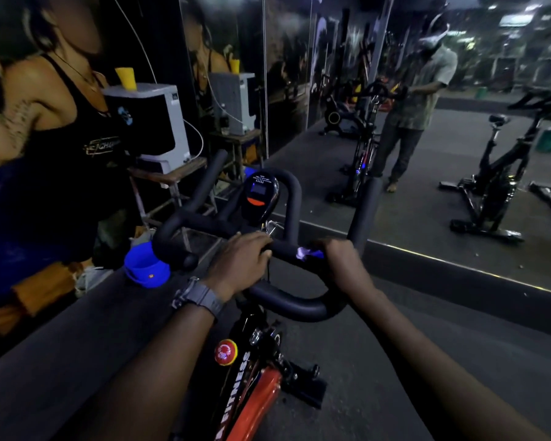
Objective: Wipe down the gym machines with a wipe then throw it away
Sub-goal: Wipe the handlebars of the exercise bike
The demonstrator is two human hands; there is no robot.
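The right hand (339, 256) is curling its grip around the crossbar of the handlebar (287, 249), and it is pinching the wipe (304, 252) against the padding; only a pale crumpled corner of the wipe is showing at the thumb side, the rest being hidden under the fingers. The left hand (240, 259) is wrapping its grip over the same bar just beside it, near the stem, and seems to be steadying the exercise bike (252, 377) rather than cleaning. A watch (199, 297) is sitting on the left wrist.

The main risk, as I judge it, is that the wipe is bunching into a small wad, so only a narrow strip of the bar is getting cleaned while the curved lower loop and the upright horns are being missed. A loose pinch could also let the wipe slip off and fall to the floor (427, 345). The small console (261, 194) is standing just beyond the bar with its screen lit; a damp wipe dragging across it could be pushing moisture into the display or pressing buttons. The blue cup holder (145, 268) at the left end of the bar is hanging close enough to be knocked by a long sweep. The light is dim, so missed patches are going to be hard to spot.
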